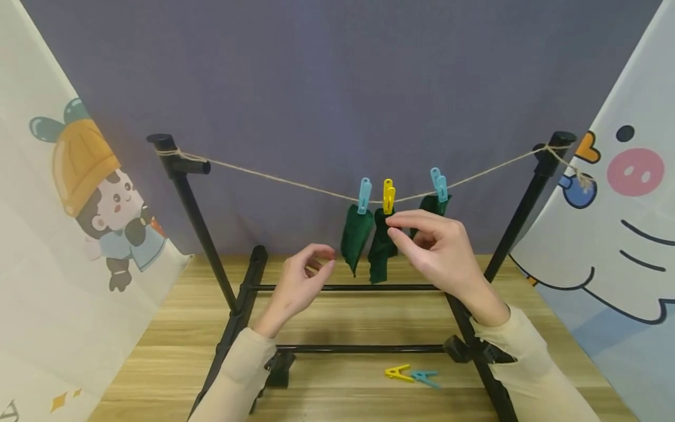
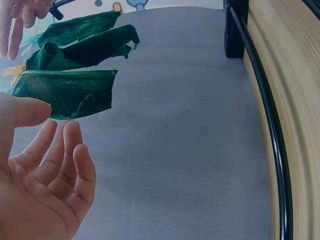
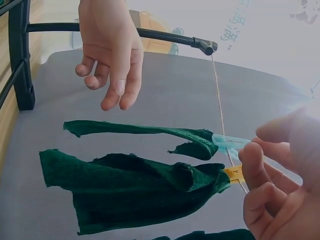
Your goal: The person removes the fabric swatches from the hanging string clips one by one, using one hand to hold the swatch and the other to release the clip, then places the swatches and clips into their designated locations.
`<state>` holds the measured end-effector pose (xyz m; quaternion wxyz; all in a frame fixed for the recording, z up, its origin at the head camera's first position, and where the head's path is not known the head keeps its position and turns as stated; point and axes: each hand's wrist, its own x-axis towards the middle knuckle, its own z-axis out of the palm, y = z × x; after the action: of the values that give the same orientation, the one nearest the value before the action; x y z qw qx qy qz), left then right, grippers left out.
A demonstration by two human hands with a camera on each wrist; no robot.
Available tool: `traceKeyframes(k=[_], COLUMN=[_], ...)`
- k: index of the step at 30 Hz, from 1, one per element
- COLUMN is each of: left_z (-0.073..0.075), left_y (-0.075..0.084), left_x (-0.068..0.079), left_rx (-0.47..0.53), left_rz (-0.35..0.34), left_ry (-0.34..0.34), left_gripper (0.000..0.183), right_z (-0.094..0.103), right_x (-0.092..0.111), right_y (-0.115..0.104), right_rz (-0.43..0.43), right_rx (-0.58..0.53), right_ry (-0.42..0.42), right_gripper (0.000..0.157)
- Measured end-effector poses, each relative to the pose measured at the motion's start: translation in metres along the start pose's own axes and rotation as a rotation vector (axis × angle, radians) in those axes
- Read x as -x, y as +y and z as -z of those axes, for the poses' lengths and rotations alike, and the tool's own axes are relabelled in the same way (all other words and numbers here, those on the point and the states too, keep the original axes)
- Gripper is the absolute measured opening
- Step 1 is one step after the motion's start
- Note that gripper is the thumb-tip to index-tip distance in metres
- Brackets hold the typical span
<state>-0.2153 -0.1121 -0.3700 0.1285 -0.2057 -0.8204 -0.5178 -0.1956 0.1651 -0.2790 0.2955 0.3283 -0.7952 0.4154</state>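
Three dark green cloth pieces hang from a twine line (image 1: 274, 177). A blue clothespin (image 1: 364, 196) clips the left cloth (image 1: 355, 234), a yellow clothespin (image 1: 388, 199) the middle cloth (image 1: 378, 258), and another blue clothespin (image 1: 439, 185) the right cloth (image 1: 433, 204). Beside the left cloth, my left hand (image 1: 300, 278) has its fingers loosely bent, holding nothing. My right hand (image 1: 445, 252) is just below the yellow clothespin, its thumb and index finger apart, and partly covers the middle and right cloths. In the right wrist view, the yellow clothespin (image 3: 233, 174) is partly behind my fingers.
A black rack (image 1: 197, 234) carries the twine between two uprights, with crossbars (image 1: 364, 349) low down. On the wooden tabletop (image 1: 327, 387) lie a loose yellow clothespin (image 1: 399, 373) and a blue one (image 1: 425, 378). A grey backdrop (image 1: 316, 88) stands behind, with printed panels at both sides.
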Motion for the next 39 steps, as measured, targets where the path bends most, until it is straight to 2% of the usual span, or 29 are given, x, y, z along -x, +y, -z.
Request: traceKeyframes(k=[16, 24, 28, 35, 39], left_z=[-0.001, -0.003, -0.003, -0.003, -0.004], left_y=[0.013, 0.023, 0.027, 0.033, 0.038], left_x=[-0.015, -0.024, -0.030, -0.036, -0.040], left_rx=[0.052, 0.065, 0.073, 0.094, 0.094], left_rz=[-0.048, -0.084, -0.106, -0.112, -0.104], left_ry=[0.042, 0.050, 0.058, 0.067, 0.049], left_gripper=[0.026, 0.029, 0.033, 0.034, 0.037], right_z=[0.000, 0.003, 0.002, -0.002, -0.003], right_x=[-0.024, -0.040, -0.046, -0.055, -0.060], right_y=[-0.012, -0.021, -0.024, -0.022, -0.021], right_rz=[0.043, -0.021, -0.052, -0.066, -0.124], right_rx=[-0.006, -0.027, -0.018, 0.050, 0.068], right_ry=[0.048, 0.004, -0.022, -0.016, -0.075], right_gripper=[0.025, 0.038, 0.038, 0.035, 0.039])
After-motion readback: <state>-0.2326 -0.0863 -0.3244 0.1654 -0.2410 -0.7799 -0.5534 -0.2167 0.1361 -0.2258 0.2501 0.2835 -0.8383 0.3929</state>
